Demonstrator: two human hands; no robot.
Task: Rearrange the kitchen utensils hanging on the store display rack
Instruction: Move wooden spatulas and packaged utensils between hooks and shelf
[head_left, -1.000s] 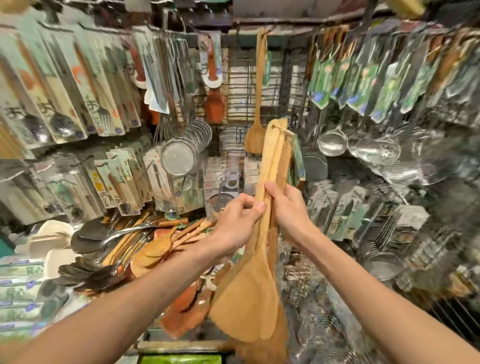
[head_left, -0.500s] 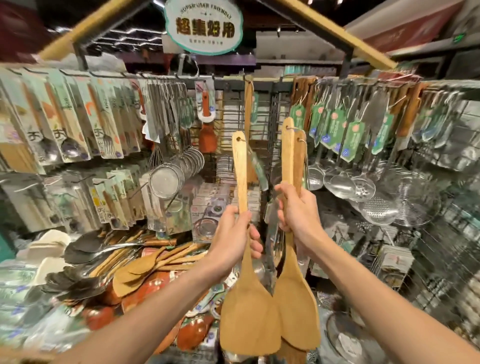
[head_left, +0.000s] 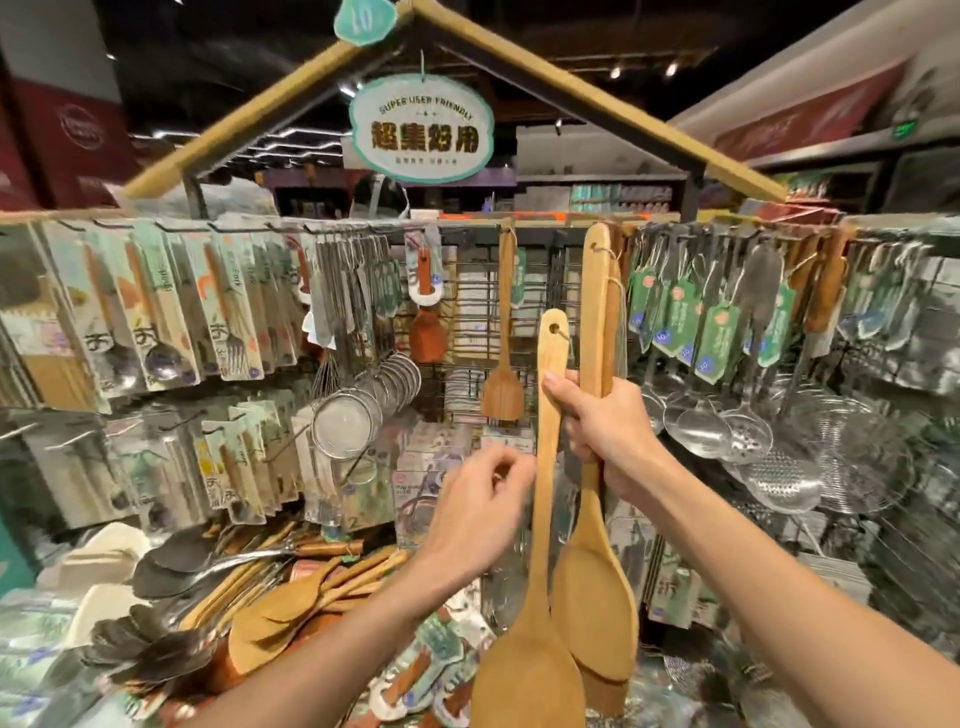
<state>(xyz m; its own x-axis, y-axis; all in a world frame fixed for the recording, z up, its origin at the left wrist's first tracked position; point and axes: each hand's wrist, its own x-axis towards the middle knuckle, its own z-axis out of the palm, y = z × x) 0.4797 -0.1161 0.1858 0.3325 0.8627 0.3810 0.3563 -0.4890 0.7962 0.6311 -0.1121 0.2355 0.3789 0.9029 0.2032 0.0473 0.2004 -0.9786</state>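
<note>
At the left of the display rack (head_left: 475, 306), carded utensils (head_left: 156, 322) hang in rows on hooks, with a row of round wire strainers (head_left: 358, 421) beside them. Below lies a loose heap of wooden spatulas (head_left: 306, 603) and dark ladles (head_left: 176, 566).

Moving right, the left hand (head_left: 480, 512) is raised in front of the rack with its fingers loosely curled and nothing in them. Its fingertips are just beside the handle of the front spatula (head_left: 532, 670); whether they touch it cannot be told. Behind, a single hanging spatula (head_left: 503, 384) dangles from a top hook at the middle of the rack, under the oval sign (head_left: 421, 130).

The right hand (head_left: 608, 431) is wrapped tightly round a bunch of wooden handles held upright, blades down. It grips the front spatula and, just behind it, the taller spatula (head_left: 592, 597), whose string-looped end reaches up to the top rail. At least one darker handle is pressed in beside that. Further right hang steel ladles (head_left: 711, 426) and skimmers with green tags.

Half a second ago each hand held its own share: the left gripped one spatula and the right the others, slightly apart. Now the left has let go, and that spatula sits in the right hand's grip with the rest. The view has also tilted up, taking in the roof beams and the sign.
</note>
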